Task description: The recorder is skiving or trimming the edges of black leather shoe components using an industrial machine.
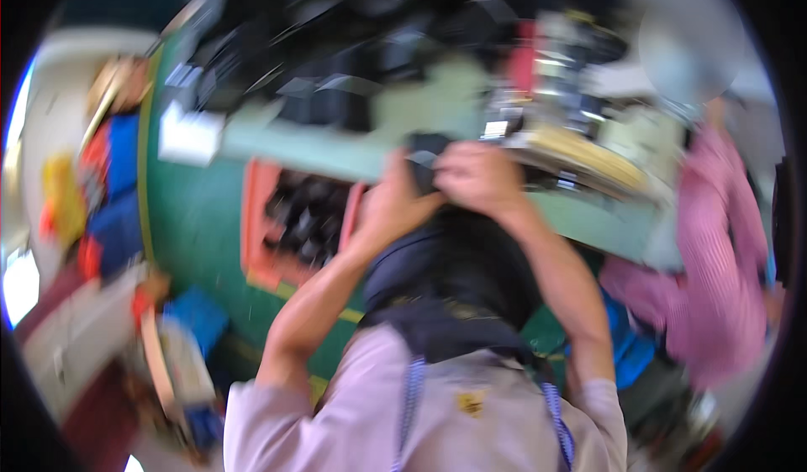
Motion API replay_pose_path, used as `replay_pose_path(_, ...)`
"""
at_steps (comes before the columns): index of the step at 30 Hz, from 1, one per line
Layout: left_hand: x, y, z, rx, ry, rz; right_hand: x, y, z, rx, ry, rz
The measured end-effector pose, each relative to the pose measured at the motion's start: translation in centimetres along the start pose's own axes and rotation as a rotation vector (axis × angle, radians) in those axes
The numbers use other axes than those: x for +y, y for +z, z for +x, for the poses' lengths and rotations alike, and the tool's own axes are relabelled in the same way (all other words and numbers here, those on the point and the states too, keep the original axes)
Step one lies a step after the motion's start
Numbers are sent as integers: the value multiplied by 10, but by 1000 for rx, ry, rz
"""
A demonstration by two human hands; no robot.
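Note:
Both my hands are raised in front of me at the near edge of the pale green table [303, 142]. Between them is a small dark piece [426, 159], its kind lost in motion blur. My left hand [395, 199] closes round its left side, thumb stretched to the right beneath it. My right hand [481, 176] has bent fingers pressed to its right side. Past my hands, many black pieces [336, 94] lie heaped on the table, too smeared to name.
An orange crate [252, 220] of dark pieces stands on the green floor [197, 211], left of my left forearm. A yellowish machine part [588, 157] and metal fittings are right of my hands. A person in a pink striped sleeve [714, 211] works at the right.

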State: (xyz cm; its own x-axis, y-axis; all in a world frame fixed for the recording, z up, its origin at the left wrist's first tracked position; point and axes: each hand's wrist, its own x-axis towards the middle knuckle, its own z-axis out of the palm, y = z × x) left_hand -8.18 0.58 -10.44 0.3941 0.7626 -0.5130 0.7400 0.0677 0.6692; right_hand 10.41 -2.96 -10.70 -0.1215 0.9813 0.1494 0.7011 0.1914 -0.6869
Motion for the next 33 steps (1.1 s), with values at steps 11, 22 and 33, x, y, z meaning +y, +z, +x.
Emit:
replay_pose_path(11, -2, -39, 0, -665, -190, -796, -35, -30, -72, 81, 532, 1959)
replay_pose_path(22, 64, -39, -16, -1108, -28, 38, -52, -55, -110, 49, 214, -8)
replay_pose_path(33, 25, -26, -19, -310, -96, -584, 89, -42, -218, 802, 946, -274)
